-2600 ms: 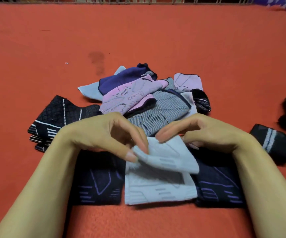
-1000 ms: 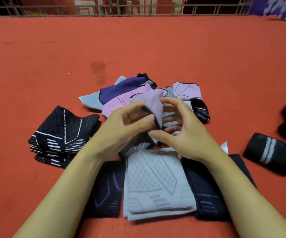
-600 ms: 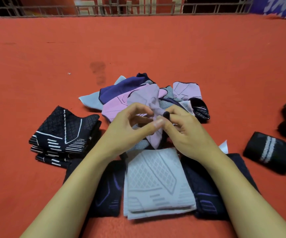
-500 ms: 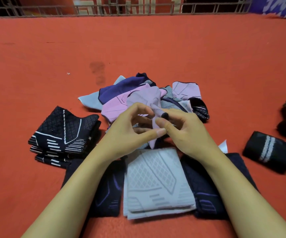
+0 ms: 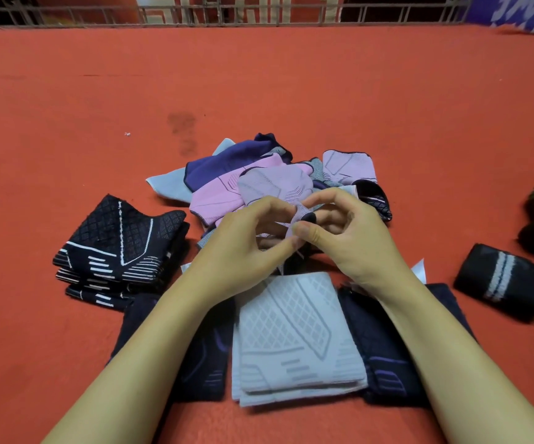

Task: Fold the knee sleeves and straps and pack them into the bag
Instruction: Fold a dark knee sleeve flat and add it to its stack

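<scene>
Pinching lilac knee sleeve (image 5: 275, 187) between left hand (image 5: 243, 248) and right hand (image 5: 345, 238), above unfolded pile | folded grey sleeve (image 5: 294, 341) just below both wrists | black folded stack (image 5: 121, 245) left of left hand

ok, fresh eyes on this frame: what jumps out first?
Both hands, left hand and right hand, meet mid-frame, pinching a lilac knee sleeve lifted off the loose pile. Just below them a folded pale grey sleeve lies on dark navy ones, with a stack of black sleeves at left on the red carpet.
</scene>
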Available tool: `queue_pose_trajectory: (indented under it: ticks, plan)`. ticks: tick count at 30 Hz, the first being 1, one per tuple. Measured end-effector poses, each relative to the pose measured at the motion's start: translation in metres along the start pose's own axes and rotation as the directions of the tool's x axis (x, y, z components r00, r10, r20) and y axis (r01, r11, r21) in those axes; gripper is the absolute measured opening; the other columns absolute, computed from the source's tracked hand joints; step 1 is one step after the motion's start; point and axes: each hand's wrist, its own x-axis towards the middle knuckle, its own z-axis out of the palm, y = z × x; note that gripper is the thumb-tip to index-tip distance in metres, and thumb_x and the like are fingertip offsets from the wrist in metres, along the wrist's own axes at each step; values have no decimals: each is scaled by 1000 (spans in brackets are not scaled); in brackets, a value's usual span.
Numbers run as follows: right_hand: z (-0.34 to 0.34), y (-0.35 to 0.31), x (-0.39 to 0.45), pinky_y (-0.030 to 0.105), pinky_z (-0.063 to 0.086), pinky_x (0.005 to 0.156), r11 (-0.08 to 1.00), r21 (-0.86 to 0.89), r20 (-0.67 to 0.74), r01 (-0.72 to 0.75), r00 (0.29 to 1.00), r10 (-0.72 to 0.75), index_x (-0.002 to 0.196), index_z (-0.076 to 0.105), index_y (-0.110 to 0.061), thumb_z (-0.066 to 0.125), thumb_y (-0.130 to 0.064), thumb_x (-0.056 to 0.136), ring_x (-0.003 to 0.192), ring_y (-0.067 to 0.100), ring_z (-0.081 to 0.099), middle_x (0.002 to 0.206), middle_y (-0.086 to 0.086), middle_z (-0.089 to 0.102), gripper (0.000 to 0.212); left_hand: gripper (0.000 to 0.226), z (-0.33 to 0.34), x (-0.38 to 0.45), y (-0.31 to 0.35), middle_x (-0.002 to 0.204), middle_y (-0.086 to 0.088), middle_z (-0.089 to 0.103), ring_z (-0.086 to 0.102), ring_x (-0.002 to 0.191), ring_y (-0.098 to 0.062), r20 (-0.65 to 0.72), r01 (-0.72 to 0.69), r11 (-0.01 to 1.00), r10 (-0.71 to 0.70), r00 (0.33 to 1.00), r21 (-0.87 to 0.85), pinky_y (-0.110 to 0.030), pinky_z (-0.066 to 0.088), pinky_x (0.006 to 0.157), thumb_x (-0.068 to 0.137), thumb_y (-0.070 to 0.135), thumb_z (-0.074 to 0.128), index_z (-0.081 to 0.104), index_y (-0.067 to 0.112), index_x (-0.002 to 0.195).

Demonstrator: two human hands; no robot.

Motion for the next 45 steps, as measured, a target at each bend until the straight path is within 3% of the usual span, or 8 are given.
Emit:
queue_pose_trajectory:
  ticks: [7, 15, 19, 23, 29, 38, 41, 45]
  plan:
    - [-1, 3, 0, 26, 56, 86, 996, 89, 43, -29, 999, 25, 104, 69, -19, 81, -19, 85, 90, 13, 69, 93, 4, 75, 22, 15, -11, 5, -7, 88, 12, 76, 71, 75, -8, -67, 29, 994, -22, 998, 106, -25, 58, 73, 101, 14, 64, 75, 25, 104]
    - [-9, -10, -3, 37, 55, 96, 635, 687, 363, -355, 924, 123, 114, 63, -18, 60, -4, 91, 103, 28, 67, 117, 20, 69, 28, 25, -15, 10, 6, 106, -14, 76, 74, 89, -21, 154, 337, 664, -321, 935, -668, -29, 62, 80, 104, 0, 50, 71, -1, 117]
    - [-9, -11, -2, 28, 53, 83, 990, 12, 261, -141, 956, 133, 138, 48, -31, 68, -4, 95, 89, 15, 66, 110, 14, 72, 55, 26, -8, 13, 7, 108, -15, 71, 68, 94, -25, 199, 379, 533, -365, 910, -756, -31, 60, 85, 96, 2, 57, 65, 2, 121]
    - [1, 1, 4, 23, 46, 78, 878, -478, 37, 0, 999, 20, 150, 41, -39, 76, -18, 90, 75, 1, 54, 85, -11, 54, 73, 37, -15, 10, 5, 109, -14, 65, 61, 102, -29, 233, 315, 293, -281, 931, -903, -36, 50, 92, 80, -1, 61, 56, 10, 114]
    - [1, -5, 2, 21, 53, 79, 942, -333, -176, -34, 984, -26, 116, 63, -24, 53, 13, 82, 86, 10, 70, 96, -11, 75, 51, 33, -17, 8, 5, 82, -1, 73, 57, 70, -12, 119, 147, 952, -119, 986, -267, -20, 50, 68, 93, -3, 72, 45, 11, 106]
    - [14, -29, -12, 31, 51, 75, 787, 537, 313, -302, 938, 147, 131, 53, -12, 46, 5, 79, 75, 18, 65, 86, 7, 72, 55, 44, -19, 13, 6, 67, -2, 63, 54, 60, -14, -142, 134, 901, -209, 967, -413, -31, 43, 59, 100, 49, 54, 68, 20, 70]
    - [13, -29, -12, 34, 52, 88, 924, 324, 350, -204, 933, 84, 135, 51, -13, 54, -2, 88, 91, 21, 67, 100, 8, 73, 48, 38, -24, 10, 8, 73, -3, 68, 62, 63, -14, -31, 225, 807, -289, 957, -545, -26, 50, 58, 100, 44, 59, 72, 11, 86]
    - [16, -10, -7, 30, 45, 66, 897, -442, -157, 14, 983, -93, 113, 56, -28, 69, -6, 79, 63, 10, 60, 73, -8, 69, 43, 32, -20, 3, 9, 91, 2, 73, 63, 73, -10, 206, 235, 942, -187, 961, -242, -24, 50, 65, 91, 19, 81, 66, 12, 118]
